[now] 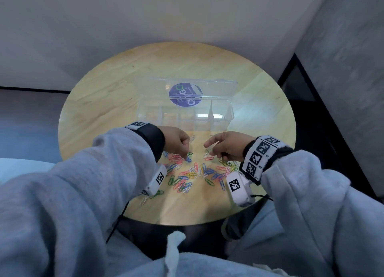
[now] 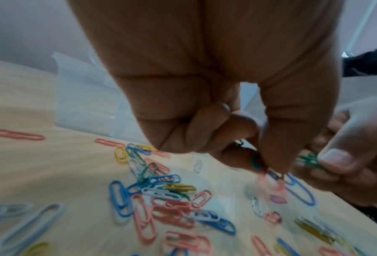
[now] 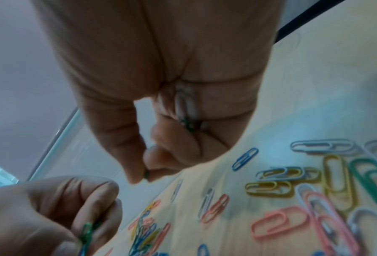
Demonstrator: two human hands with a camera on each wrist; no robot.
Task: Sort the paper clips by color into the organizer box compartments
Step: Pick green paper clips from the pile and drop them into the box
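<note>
Both hands pinch green clips above the heap: the left hand (image 1: 179, 142) one green clip (image 2: 255, 162), the right hand (image 1: 226, 145) several (image 2: 309, 161). One clear box (image 1: 185, 110), lid open, lies crosswise behind many scattered clips (image 1: 195, 174) on the table (image 1: 99, 102).

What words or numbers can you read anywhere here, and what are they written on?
Round purple sticker on the clear box lid: white lettering and a green ring, seen through the plastic, too blurred to read.
Black-and-white square code tags on the right wristband and left wristband: patterns only; the tiny digits beside them are too small to read.
Nothing else carries text.
</note>
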